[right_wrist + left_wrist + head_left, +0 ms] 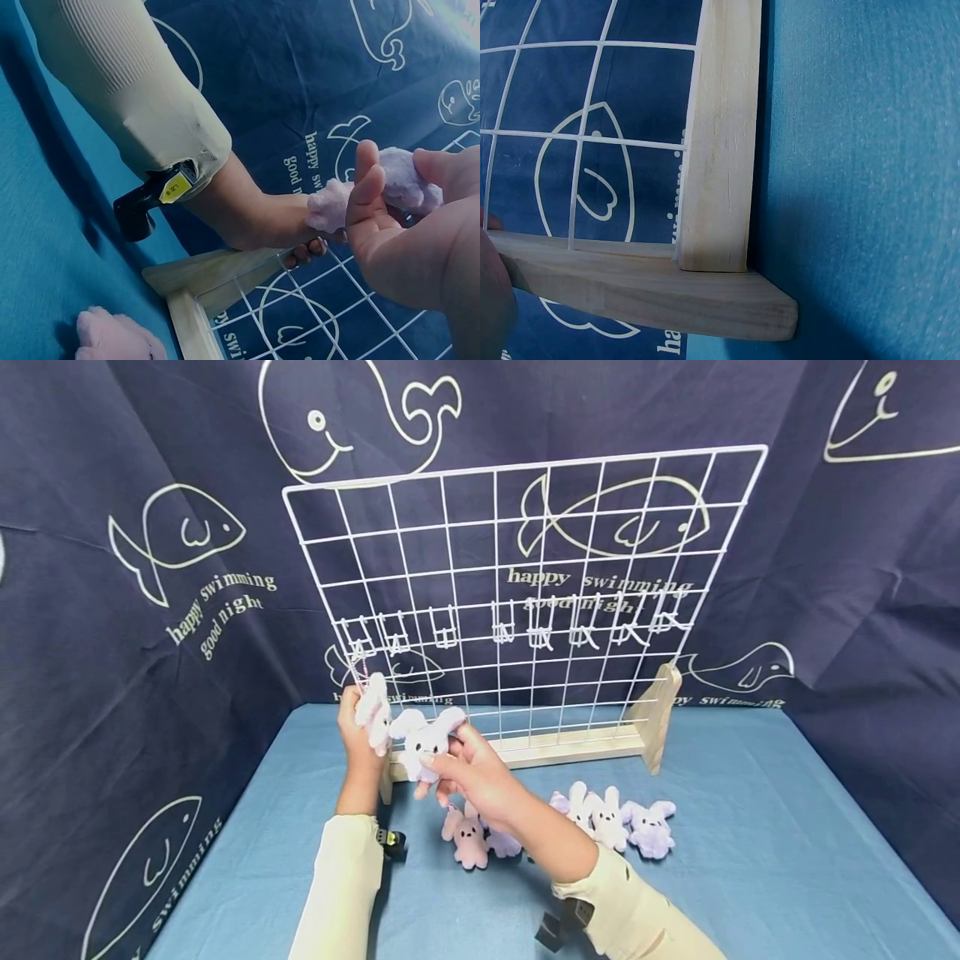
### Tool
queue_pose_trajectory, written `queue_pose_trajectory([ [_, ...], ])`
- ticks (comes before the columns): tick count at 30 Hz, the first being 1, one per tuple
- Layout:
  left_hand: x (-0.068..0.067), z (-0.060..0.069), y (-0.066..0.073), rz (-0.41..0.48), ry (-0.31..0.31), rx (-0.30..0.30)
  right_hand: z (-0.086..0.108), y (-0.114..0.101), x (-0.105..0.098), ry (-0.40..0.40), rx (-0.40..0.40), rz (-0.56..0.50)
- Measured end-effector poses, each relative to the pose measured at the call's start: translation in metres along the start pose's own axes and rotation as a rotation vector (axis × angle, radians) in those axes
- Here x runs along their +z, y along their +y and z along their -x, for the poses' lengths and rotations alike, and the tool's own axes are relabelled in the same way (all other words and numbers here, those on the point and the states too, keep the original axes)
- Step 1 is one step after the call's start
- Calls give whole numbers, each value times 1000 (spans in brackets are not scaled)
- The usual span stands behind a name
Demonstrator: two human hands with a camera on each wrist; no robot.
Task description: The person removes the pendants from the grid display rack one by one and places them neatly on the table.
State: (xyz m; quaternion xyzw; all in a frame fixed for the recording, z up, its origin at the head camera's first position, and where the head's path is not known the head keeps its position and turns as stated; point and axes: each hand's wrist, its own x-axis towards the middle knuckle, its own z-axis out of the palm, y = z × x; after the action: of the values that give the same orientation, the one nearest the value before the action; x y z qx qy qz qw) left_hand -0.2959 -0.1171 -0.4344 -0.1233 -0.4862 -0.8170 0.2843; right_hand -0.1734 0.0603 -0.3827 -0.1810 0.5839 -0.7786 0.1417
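My right hand (480, 781) pinches a lavender plush bunny (422, 750) between thumb and fingers, in front of the white wire grid rack (495, 543). Beside it, a pale pink plush bunny (375, 717) hangs from the leftmost hook (362, 648). Behind that bunny, my left hand (352, 727) grips the rack's left wooden end piece (645, 289); only part of this hand enters the left wrist view. From the right wrist camera, the left fingertips (304, 252) show curled at the wood, and the lavender plush (405, 176) is partly hidden by the right fingers.
Several white hooks (540, 637) line one row of the grid. A pink bunny (470, 839) lies on the blue cloth (750, 827) below my right hand, with a lavender one behind it. More plush bunnies (651, 829) sit to the right. Dark printed fabric surrounds the table.
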Motion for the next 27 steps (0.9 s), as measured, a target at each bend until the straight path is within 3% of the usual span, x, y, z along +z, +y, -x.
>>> queue_pose_trajectory([
  [3, -1, 0, 0, -71, 18, 14, 0, 1, -1, -2, -7, -7],
  [6, 2, 1, 4, -86, 22, 10, 1, 3, -2, -1, -16, -44],
  [13, 7, 4, 16, 64, -32, -42, 1, 8, -5, -4, -50, -92],
  [21, -1, 0, 3, 20, 0, -33, 3, 11, -10, -15, 10, 62],
  [27, 5, 1, 8, 20, 4, -17, 2, 16, -13, 29, 22, 160],
])
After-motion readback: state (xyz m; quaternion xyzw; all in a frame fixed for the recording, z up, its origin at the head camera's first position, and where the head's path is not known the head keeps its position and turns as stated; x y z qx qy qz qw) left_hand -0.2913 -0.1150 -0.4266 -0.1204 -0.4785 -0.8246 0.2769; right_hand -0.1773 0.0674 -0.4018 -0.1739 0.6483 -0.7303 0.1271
